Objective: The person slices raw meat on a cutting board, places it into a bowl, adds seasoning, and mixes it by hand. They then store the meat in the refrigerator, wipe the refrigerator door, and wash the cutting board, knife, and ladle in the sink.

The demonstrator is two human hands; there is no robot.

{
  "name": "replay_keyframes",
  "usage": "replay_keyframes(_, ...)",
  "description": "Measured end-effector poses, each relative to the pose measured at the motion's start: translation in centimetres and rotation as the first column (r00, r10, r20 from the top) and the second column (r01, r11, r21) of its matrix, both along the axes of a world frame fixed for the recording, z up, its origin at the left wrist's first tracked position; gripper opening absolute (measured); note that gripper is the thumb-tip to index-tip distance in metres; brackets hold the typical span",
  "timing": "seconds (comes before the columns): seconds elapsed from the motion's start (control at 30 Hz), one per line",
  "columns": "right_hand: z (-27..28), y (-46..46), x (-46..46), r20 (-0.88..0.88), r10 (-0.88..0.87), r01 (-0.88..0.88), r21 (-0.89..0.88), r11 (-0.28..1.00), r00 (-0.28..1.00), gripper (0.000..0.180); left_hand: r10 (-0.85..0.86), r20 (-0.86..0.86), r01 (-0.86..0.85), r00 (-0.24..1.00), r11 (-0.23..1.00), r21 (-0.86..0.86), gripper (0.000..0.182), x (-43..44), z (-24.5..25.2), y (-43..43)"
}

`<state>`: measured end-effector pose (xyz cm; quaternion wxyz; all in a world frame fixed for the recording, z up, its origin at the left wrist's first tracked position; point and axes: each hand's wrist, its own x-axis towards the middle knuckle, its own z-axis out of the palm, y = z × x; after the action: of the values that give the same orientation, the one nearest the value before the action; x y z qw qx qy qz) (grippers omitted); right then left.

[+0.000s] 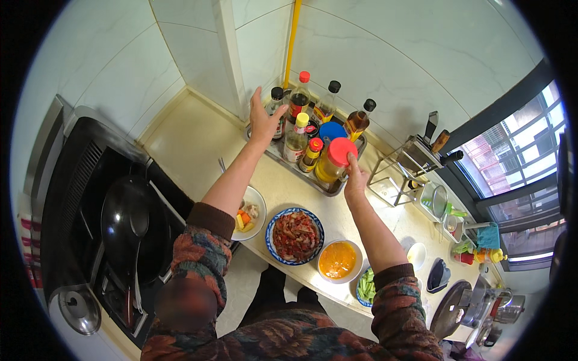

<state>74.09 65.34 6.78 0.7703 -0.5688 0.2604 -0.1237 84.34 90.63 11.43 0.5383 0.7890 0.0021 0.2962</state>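
Observation:
My left hand (264, 118) is at the left end of a metal tray (295, 170), fingers apart and holding nothing. Its thumb overlaps a black-capped bottle (277, 94); whether they touch cannot be told. My right hand (356, 179) holds the side of a red-lidded jar (339, 155) of yellow contents at the tray's right end, a digit against the lid. Between my hands stand a yellow-capped bottle (295, 145), a small red-capped bottle (311, 155), a blue lid (333, 131) and a tall red-capped bottle (300, 97). Behind are black-capped bottles (326, 106) (359, 119).
Along the counter's front edge sit bowls of reddish seasoned food (295, 237), beaten egg (337, 260), chopped greens (366, 286) and cut vegetables (247, 216). Left is a stove with a wok (117, 225) and spatula (139, 223). A knife rack (415, 155) stands right, near the window.

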Motion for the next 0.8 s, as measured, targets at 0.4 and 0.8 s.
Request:
replay_keyframes(0.4,0.0,-3.6,-3.1,-0.184,0.07,-0.178,-0.682,0.71,0.98,0.064,-0.133,0.157,0.157,0.979,0.975,-0.156,0.041,4.4,-1.4,2.3)
replay_keyframes(0.8,11.0,0.5,-12.6,0.2,0.502,-0.14,-0.817,0.56,0.841,0.067,-0.355,0.224,0.31,0.908,0.927,0.214,0.047,-12.3,18.4,-3.3)
